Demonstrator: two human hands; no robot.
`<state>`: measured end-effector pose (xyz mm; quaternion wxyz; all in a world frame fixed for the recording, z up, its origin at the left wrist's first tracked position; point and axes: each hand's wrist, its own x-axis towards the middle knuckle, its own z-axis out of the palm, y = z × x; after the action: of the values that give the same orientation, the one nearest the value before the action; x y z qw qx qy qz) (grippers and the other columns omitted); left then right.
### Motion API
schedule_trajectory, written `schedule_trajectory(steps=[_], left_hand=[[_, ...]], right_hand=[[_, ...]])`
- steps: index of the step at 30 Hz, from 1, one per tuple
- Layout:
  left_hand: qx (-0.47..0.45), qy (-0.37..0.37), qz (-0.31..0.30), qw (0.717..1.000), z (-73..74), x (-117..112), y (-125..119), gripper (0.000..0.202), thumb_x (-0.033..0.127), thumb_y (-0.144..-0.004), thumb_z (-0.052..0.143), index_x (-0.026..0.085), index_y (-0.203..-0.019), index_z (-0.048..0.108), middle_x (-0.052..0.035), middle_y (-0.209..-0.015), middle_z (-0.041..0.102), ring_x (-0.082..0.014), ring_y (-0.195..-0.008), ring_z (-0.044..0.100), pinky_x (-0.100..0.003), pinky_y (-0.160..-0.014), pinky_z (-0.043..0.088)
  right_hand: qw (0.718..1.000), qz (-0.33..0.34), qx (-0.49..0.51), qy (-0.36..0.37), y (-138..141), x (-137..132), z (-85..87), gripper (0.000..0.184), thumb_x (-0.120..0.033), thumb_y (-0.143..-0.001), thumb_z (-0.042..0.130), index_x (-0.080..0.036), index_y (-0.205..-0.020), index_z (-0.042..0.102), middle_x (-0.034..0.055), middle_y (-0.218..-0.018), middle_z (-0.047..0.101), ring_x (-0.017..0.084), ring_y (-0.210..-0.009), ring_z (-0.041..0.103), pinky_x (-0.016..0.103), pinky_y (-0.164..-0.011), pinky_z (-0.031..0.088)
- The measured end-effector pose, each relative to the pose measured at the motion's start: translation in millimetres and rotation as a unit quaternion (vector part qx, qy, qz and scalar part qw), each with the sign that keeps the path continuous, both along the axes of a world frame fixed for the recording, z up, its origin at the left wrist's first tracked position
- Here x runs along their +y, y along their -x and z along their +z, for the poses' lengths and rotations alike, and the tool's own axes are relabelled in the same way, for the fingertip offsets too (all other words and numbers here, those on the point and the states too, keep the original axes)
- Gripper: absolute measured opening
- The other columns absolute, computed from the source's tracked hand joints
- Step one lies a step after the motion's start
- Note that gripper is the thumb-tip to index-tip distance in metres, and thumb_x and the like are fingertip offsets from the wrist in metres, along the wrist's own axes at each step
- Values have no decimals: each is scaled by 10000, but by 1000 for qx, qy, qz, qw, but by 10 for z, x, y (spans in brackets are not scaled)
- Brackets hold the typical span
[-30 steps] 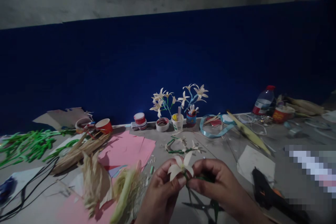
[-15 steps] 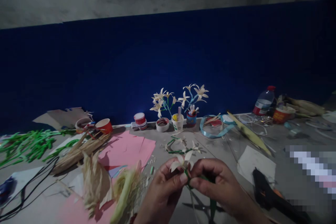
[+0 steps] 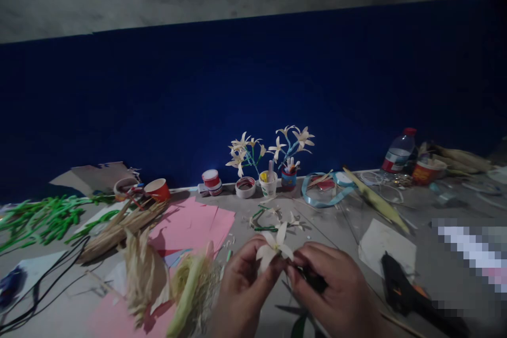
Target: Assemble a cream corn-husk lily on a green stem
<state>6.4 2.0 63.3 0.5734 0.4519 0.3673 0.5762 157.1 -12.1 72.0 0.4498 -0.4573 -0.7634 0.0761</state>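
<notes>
My left hand (image 3: 247,277) is closed, pinching the base of a handmade white flower (image 3: 274,247) with pale petals, which faces up toward me. My right hand (image 3: 332,285) is closed beside it, its fingertips nearly meeting the left ones just under the petals. Between the right fingers shows part of a dark green strip (image 3: 312,277), and a green end hangs below that hand. The flower's stem is mostly hidden by my fingers. Just beyond lies a ring of green wire with small white flowers (image 3: 269,217).
Finished flower stems stand in a white cup (image 3: 268,186) by the blue partition (image 3: 198,100). Left are pink paper sheets (image 3: 190,222), dried husks (image 3: 142,274) and green pipe cleaners (image 3: 51,219). A black glue gun (image 3: 407,290), blue ribbon (image 3: 317,203) and bottle (image 3: 397,153) are at right.
The flower has tipped so that its open face shows more fully. My right hand has turned and shifted slightly right and down, and the hanging green strip has moved lower left.
</notes>
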Motion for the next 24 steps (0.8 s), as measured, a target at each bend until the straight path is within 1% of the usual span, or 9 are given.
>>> schedule_trajectory(steps=[4, 8, 11, 15, 18, 19, 21, 22, 24], left_hand=[[8, 33, 4, 999, -32, -4, 22, 168, 314, -712, 815, 191, -800, 744, -23, -800, 690, -193, -827, 600, -252, -773, 464], [-22, 36, 25, 999, -86, 4, 42, 198, 316, -658, 851, 193, -784, 761, -22, -792, 689, -188, -821, 599, -247, -767, 467], [-47, 66, 27, 996, -57, -1, 50, 192, 255, -627, 866, 192, -777, 764, -26, -813, 687, -200, -870, 595, -259, -807, 465], [-81, 86, -36, 992, 47, -22, 49, 119, 198, -640, 835, 171, -701, 736, -7, -737, 631, -173, -788, 569, -247, -766, 460], [-130, 99, -75, 984, 82, -30, 45, 122, 202, -631, 836, 164, -699, 742, 5, -706, 614, -148, -740, 553, -223, -731, 452], [-143, 104, -80, 981, 80, -29, 45, 129, 200, -625, 841, 164, -705, 747, 4, -708, 622, -146, -741, 558, -221, -732, 453], [-161, 114, -83, 977, 64, -19, 46, 153, 198, -610, 858, 172, -722, 757, -1, -721, 648, -148, -754, 576, -224, -745, 456], [-165, 119, -81, 976, 53, -13, 48, 168, 202, -604, 867, 177, -733, 762, -4, -733, 660, -152, -767, 585, -228, -758, 458], [-156, 117, -69, 978, 33, -3, 53, 179, 221, -606, 878, 184, -742, 766, -6, -752, 669, -156, -787, 592, -234, -780, 459]], right_hand=[[997, 26, 43, 50, -5, 12, 12, 141, -207, -849, 578, -215, -708, 583, -2, -616, 636, 146, -571, 620, 221, -561, 452], [973, 47, 149, 170, -15, 43, 67, 101, -242, -782, 633, -206, -690, 612, -7, -637, 648, 162, -619, 609, 237, -590, 457], [925, 94, 255, 264, -11, 58, 98, 103, -272, -746, 671, -194, -683, 646, -15, -646, 630, 155, -643, 564, 241, -607, 437], [840, 139, 383, 357, 18, 59, 115, 157, -294, -678, 770, -184, -640, 665, -59, -577, 544, 97, -560, 446, 214, -581, 392], [806, 163, 407, 398, 36, 71, 79, 227, -350, -661, 824, -179, -640, 675, -102, -510, 420, 58, -479, 299, 183, -495, 316], [803, 172, 405, 403, 38, 78, 55, 247, -373, -665, 825, -178, -649, 675, -106, -507, 402, 55, -472, 277, 179, -472, 292], [812, 182, 390, 394, 32, 92, -4, 260, -400, -694, 801, -178, -680, 667, -95, -534, 422, 57, -473, 278, 180, -445, 268], [825, 179, 379, 380, 24, 96, -33, 249, -400, -714, 779, -181, -697, 662, -83, -562, 450, 62, -479, 298, 185, -443, 274], [868, 150, 335, 334, 2, 97, -76, 201, -368, -747, 740, -189, -716, 655, -50, -628, 514, 88, -527, 385, 204, -483, 337]])
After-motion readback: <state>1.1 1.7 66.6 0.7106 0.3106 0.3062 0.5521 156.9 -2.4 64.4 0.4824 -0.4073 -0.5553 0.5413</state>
